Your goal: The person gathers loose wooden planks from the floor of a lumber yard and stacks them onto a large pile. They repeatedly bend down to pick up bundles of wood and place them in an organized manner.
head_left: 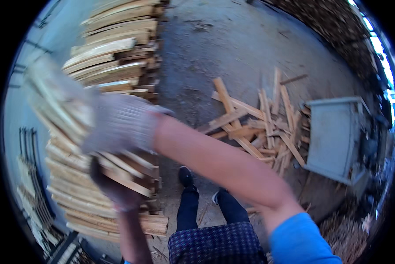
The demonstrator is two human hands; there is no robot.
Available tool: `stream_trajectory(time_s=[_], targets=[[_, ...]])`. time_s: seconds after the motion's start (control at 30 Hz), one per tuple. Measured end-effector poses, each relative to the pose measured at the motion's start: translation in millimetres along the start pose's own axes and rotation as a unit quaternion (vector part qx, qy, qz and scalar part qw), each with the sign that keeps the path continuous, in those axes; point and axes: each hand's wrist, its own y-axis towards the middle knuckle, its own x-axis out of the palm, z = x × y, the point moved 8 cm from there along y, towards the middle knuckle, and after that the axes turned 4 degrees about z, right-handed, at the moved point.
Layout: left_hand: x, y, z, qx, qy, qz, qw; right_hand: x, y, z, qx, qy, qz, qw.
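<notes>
A bundle of several long pale wooden slats [59, 103] lies slantwise across my front left, its far end blurred by motion. My right hand [120, 123], in a whitish knit glove, reaches across from the right and closes over the top of the bundle. Lower down, my left hand [116, 187], in a dark glove, is wrapped round the same slats near their near end; its fingers are partly hidden. Directly beneath the bundle is a long stack of wooden boards [78, 185], laid side by side in rows.
On the floor to the right lies a loose heap of wooden strips [263, 123]. Beside it stands a grey metal box [334, 136]. Dark piled material [321, 26] runs along the far right. More stacked slats [28, 185] and dark bars are at the left edge.
</notes>
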Motion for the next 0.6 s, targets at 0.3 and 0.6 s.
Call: stream_trajectory(time_s=[0.3, 0.6], targets=[[68.2, -80.3, 82.3, 0.008, -0.082, -0.07, 0.994, 55.6, -0.9, 168.0, 0.026, 0.011, 0.257, 0.966], [139.8, -197.3, 65.4, -0.09, -0.026, -0.413, 0.906, 219.0, -553.1, 403.4, 0.7, 0.05, 0.006, 0.712]])
